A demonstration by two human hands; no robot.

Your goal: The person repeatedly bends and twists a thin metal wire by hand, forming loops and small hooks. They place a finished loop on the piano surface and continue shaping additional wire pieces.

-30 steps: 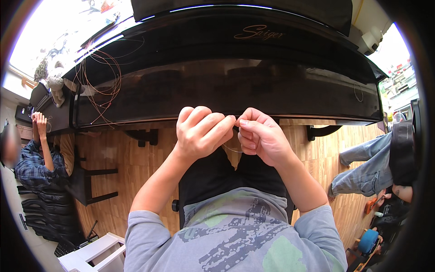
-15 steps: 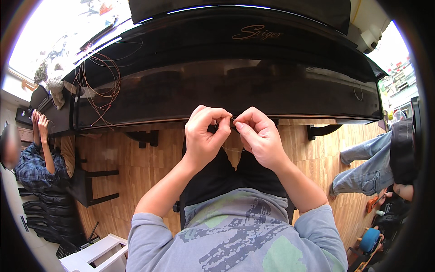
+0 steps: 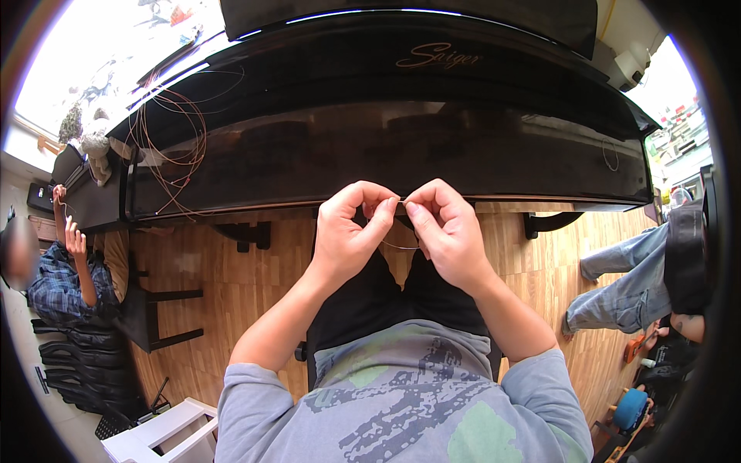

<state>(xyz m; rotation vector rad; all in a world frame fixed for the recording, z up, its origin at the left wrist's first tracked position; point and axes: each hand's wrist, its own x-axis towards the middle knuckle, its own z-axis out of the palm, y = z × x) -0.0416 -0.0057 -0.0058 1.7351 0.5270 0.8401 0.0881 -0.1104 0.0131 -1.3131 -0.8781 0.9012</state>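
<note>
Close together in front of the black piano's (image 3: 332, 162) closed lid edge, both my hands pinch one thin wire string (image 3: 401, 248). My left hand (image 3: 345, 234) grips it between thumb and index finger, the fingers curled into a ring. My right hand (image 3: 449, 238) pinches it the same way, its fingertips almost touching the left ones. A slack loop of the string hangs under the hands, above my dark trousers. The short piece between the fingertips is too fine to make out fully.
Loose coils of coppery string (image 3: 204, 144) lie on the piano's left end. A small thin loop (image 3: 605, 158) rests at its right. On the left, a person in a checked shirt (image 3: 62, 278) sits; a person in jeans (image 3: 625, 258) stands right. A white stool (image 3: 147, 441) is at lower left.
My hands have shifted slightly, the right one a little left, and the fingertips sit level. The seated person's hands have moved apart.
</note>
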